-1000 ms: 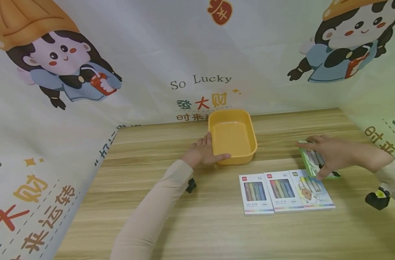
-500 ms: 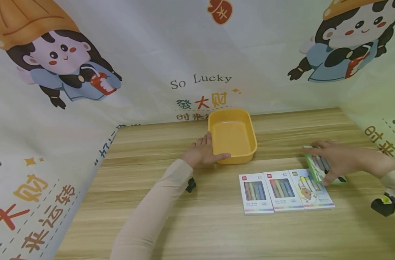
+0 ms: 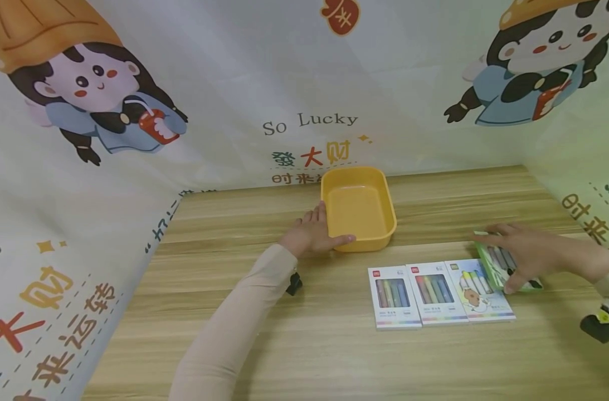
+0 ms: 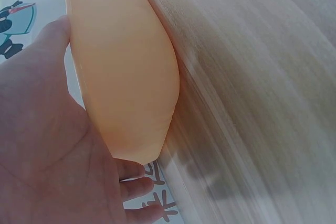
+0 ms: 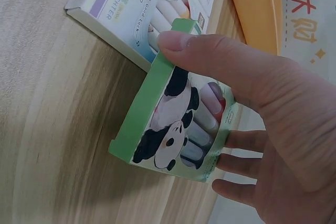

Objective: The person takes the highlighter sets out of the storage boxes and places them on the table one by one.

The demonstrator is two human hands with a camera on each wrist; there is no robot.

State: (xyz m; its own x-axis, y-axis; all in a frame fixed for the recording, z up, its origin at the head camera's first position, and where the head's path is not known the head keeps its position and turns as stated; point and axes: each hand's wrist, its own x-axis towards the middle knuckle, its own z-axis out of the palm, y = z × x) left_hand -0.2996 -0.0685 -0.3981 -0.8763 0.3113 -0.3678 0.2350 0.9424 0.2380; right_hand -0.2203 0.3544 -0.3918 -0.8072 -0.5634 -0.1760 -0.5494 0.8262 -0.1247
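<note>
My right hand point(image 3: 537, 253) holds a green panda-print box of markers point(image 5: 176, 124) by its edges, thumb on one side and fingers on the opposite side. Pens show through the box's window. It slants beside the right end of a row of white pen boxes and overlaps the last one in the head view. That end box point(image 3: 480, 292) bears a cartoon bear and the word HIGHLIGHTER. My left hand point(image 3: 311, 231) lies against the near left corner of a yellow plastic tray point(image 3: 390, 223), fingers straight along its left side, thumb along the near rim.
Left of the bear box, a white pen box point(image 3: 437, 317) and another white pen box point(image 3: 397, 318) lie flat, side by side. The tray stands near the printed back curtain point(image 3: 224, 100). Curtains also bound the wooden table point(image 3: 334, 362) left and right.
My right hand has moved right and toward me with the green box, uncovering more of the bear box. The left hand and tray stay in place.
</note>
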